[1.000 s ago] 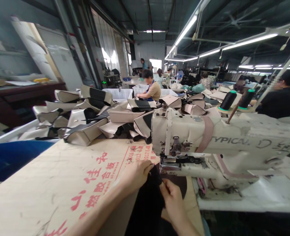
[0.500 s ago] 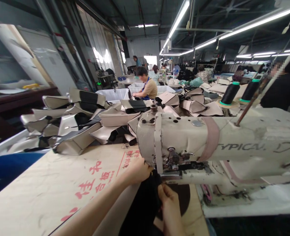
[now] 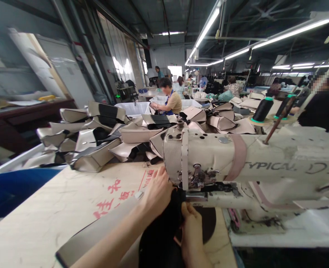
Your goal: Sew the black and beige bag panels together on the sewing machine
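Note:
An unfinished bag piece, with black fabric (image 3: 160, 238) and a pale beige panel (image 3: 93, 232), lies at the sewing machine (image 3: 200, 156). My left hand (image 3: 160, 191) grips the black fabric just left of the machine head, with its fingertips partly hidden. Lower and to the right, my right hand (image 3: 191, 225) pinches the fabric's near right edge between thumb and fingers. The fabric runs up under the machine head, where the needle cannot be made out. My left forearm crosses over the beige panel.
Beige and black bag pieces (image 3: 97, 152) are heaped behind the wooden board (image 3: 41, 208). Black thread spools (image 3: 262, 110) stand behind the machine. A co-worker (image 3: 170, 98) sits beyond the heap, and another person (image 3: 320, 106) is at the right.
The beige panel has swung out leftward and shows more beneath my left arm. My left hand's fingers reach further up beside the machine head. My right hand keeps its pinch. The view has shifted slightly.

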Tool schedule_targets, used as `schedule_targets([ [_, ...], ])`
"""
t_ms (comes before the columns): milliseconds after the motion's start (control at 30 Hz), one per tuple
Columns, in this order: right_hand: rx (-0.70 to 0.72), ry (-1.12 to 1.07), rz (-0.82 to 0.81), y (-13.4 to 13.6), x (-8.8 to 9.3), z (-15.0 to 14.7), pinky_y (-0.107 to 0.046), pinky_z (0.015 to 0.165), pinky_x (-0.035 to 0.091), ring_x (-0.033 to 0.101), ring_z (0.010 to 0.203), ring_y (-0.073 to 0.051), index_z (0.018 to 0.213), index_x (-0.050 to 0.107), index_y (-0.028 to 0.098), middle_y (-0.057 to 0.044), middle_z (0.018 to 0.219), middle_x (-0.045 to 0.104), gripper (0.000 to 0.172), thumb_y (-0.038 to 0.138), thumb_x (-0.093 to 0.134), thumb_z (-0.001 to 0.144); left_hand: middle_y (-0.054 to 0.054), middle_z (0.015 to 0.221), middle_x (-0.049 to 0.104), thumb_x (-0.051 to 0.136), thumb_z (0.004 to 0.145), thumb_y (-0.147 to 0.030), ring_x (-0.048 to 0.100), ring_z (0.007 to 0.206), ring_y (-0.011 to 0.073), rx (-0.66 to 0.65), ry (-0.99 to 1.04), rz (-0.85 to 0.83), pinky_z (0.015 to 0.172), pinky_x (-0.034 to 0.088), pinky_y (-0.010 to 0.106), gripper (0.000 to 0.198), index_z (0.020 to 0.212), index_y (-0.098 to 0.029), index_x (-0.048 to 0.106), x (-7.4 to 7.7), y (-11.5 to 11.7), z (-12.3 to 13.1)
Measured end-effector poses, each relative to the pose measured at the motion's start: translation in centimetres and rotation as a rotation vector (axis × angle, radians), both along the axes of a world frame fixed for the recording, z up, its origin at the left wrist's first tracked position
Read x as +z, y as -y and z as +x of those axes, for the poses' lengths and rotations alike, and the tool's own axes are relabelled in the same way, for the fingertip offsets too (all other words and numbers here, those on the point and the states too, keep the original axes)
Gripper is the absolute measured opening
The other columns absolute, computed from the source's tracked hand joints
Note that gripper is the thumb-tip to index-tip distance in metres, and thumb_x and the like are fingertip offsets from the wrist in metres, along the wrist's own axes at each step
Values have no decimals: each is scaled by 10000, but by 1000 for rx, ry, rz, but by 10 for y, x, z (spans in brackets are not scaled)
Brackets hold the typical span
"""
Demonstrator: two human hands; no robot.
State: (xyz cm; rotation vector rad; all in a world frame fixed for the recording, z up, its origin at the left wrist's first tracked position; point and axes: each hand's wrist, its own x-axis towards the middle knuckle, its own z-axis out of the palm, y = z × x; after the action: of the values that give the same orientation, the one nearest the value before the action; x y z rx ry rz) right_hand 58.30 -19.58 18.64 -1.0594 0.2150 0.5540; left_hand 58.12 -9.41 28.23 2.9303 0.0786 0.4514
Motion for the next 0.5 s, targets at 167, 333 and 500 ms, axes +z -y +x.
schedule_targets([
  [167,-36,45,30,2,1,1,-202,400,269,362,432,-71,733,597,145,45,498,467,328,455,633,633,123,929,612,317,878,-216,600,849,222,167,-90,1,743,482,340,270,1012,-126,534,-32,46,-50],
  [333,-17,67,101,3,4,-1,-227,420,308,445,470,-110,741,608,142,-6,563,562,300,423,583,638,153,893,635,318,891,-476,636,850,259,499,-81,-188,680,474,314,469,1130,-76,372,-45,62,-24],
  [500,-12,41,169,2,6,0,-216,405,266,372,409,-77,807,602,133,17,552,545,272,313,542,611,106,763,662,326,869,-528,658,754,295,526,-105,-105,559,446,312,445,1045,-125,393,-37,60,-8],
])
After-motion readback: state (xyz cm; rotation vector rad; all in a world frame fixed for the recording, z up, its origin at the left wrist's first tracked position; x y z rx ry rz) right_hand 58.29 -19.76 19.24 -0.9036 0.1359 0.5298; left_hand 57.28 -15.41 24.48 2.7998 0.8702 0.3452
